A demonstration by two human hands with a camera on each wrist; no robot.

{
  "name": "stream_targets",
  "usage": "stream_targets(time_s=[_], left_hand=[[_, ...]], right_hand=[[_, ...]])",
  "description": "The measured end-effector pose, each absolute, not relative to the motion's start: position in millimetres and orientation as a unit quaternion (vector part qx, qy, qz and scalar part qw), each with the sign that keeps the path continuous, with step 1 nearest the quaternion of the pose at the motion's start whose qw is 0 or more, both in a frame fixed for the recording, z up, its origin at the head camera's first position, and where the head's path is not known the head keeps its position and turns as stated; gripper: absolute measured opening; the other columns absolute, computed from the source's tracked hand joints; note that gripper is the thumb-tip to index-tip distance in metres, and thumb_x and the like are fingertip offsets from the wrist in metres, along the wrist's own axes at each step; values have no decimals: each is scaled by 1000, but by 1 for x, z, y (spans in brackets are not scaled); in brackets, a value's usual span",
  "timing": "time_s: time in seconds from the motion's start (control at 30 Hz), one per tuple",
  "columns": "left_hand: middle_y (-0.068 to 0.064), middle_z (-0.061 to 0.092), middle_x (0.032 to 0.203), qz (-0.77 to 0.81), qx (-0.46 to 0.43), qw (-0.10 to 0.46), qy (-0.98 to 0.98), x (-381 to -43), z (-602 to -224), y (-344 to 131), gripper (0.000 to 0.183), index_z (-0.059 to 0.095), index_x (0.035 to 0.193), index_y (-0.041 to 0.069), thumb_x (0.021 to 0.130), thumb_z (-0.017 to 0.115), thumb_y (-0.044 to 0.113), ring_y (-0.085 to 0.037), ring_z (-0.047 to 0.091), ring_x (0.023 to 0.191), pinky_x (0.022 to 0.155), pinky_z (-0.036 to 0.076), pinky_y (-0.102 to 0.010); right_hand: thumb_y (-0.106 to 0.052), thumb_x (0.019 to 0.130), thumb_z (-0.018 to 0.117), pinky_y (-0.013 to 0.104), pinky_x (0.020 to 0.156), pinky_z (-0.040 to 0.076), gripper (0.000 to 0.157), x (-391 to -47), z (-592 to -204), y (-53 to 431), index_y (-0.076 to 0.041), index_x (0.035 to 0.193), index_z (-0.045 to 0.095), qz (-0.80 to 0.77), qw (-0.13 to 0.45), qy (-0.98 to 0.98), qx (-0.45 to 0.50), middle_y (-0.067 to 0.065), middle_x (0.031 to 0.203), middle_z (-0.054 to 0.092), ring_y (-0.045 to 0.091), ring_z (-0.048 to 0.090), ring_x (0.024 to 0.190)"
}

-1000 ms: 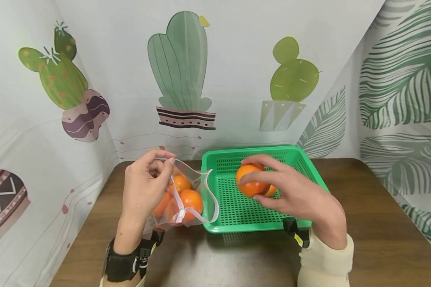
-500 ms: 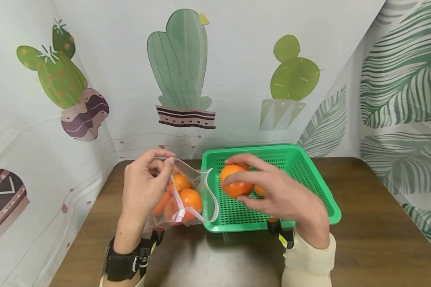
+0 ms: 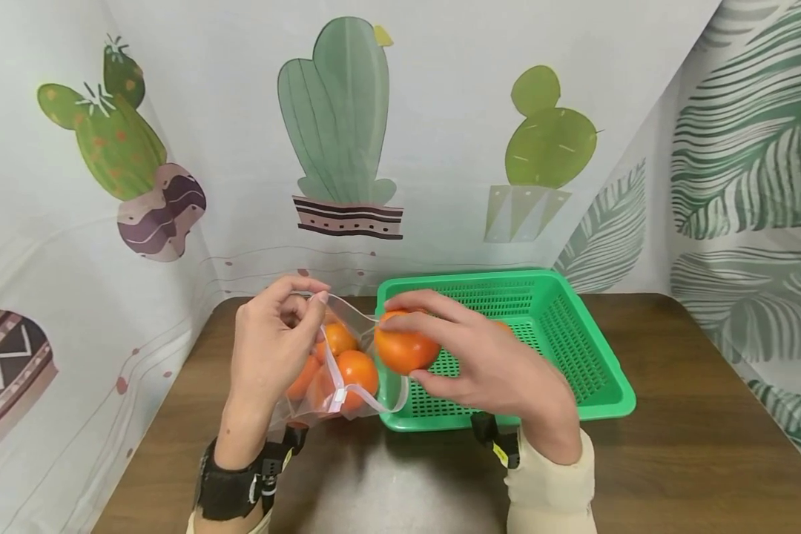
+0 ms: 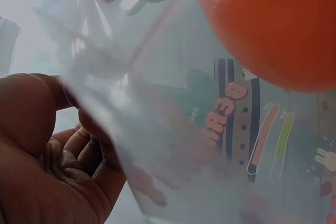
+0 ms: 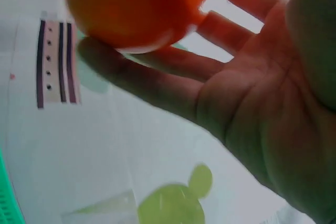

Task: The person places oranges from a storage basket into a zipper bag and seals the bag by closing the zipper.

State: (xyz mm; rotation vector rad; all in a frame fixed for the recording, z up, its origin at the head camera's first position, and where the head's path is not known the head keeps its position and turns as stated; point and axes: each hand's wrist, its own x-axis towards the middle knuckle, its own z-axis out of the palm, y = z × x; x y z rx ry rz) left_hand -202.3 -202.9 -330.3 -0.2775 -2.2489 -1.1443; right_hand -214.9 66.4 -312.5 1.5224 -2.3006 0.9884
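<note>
My left hand pinches the rim of a clear zip bag between thumb and index finger. Its mouth stands open toward the right. Several glossy oranges lie inside the bag. With curled fingers and thumb, my right hand holds another orange right at the bag's mouth, above the left side of a green basket. In the right wrist view the fingers spread around this orange. The left wrist view shows printed designs on the bag.
One more orange in the basket is mostly hidden behind my right hand. Bag and basket stand on a brown wooden table. A white cloth with cactus prints hangs behind it.
My right hand has carried its orange leftward from over the basket's middle to the bag's mouth. The left hand keeps its grip on the bag and has hardly moved.
</note>
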Motion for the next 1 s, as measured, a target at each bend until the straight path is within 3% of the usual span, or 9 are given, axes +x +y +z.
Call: stream_targets(time_s=[0.53, 0.7, 1.0], left_hand=[[12, 53, 52, -421, -110, 295, -850, -204, -330, -200, 6, 71, 100, 21, 97, 66, 21, -4, 50, 41, 39, 34, -23], [11, 53, 53, -418, -109, 295, -852, -203, -330, -201, 7, 72, 101, 19, 97, 66, 21, -5, 52, 44, 40, 36, -22], [10, 52, 52, -415, -107, 294, -855, -202, -330, -203, 10, 73, 103, 15, 97, 66, 20, -5, 52, 44, 39, 33, -23]], right_hand=[[-8, 83, 75, 28, 104, 44, 52, -222, -322, 39, -14, 132, 58, 322, 128, -750, 564, 4, 144, 48, 17, 46, 131], [-9, 83, 75, 26, 104, 43, 51, -223, -325, 32, -16, 132, 59, 318, 127, -756, 558, -2, 147, 45, 13, 44, 130], [-16, 84, 78, 26, 108, 39, 50, -225, -328, 18, -13, 130, 59, 301, 155, -742, 579, 5, 144, 47, 20, 45, 132]])
